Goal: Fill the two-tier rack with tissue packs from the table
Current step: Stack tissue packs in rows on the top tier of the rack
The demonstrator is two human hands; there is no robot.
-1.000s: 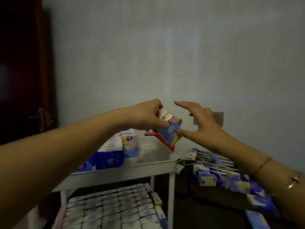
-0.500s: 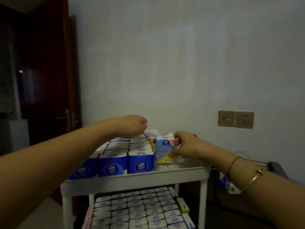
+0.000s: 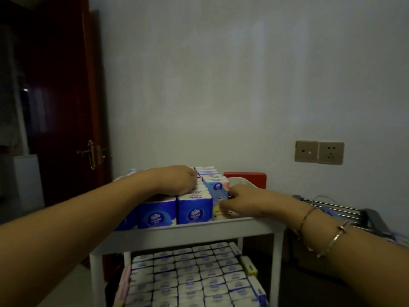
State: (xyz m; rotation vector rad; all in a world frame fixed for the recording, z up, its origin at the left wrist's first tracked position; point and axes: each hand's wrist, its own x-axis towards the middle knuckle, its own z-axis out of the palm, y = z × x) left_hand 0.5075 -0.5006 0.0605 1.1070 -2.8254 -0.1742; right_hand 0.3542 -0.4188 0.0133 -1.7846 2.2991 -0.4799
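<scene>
Since half a second ago, both hands have settled lower onto the top tier, and the pastel pack now stands deeper in its row. White two-tier rack: its lower shelf appears packed edge to edge with tissue packs, while the upper tray is filled on its left and middle and shows bare floor only at its right end. Blue tissue packs stand upright in rows along the front. Left hand lies palm down on the tops of these rows, fingers curled loosely, gripping nothing visible. Right hand pinches the pastel tissue pack at its right face, holding it upright against the neighbouring blue row. To seat it well, the right hand should press the pack flush leftward while the left steadies the rows against toppling. Further packs presumably remain on the table, barely in view at the right.
</scene>
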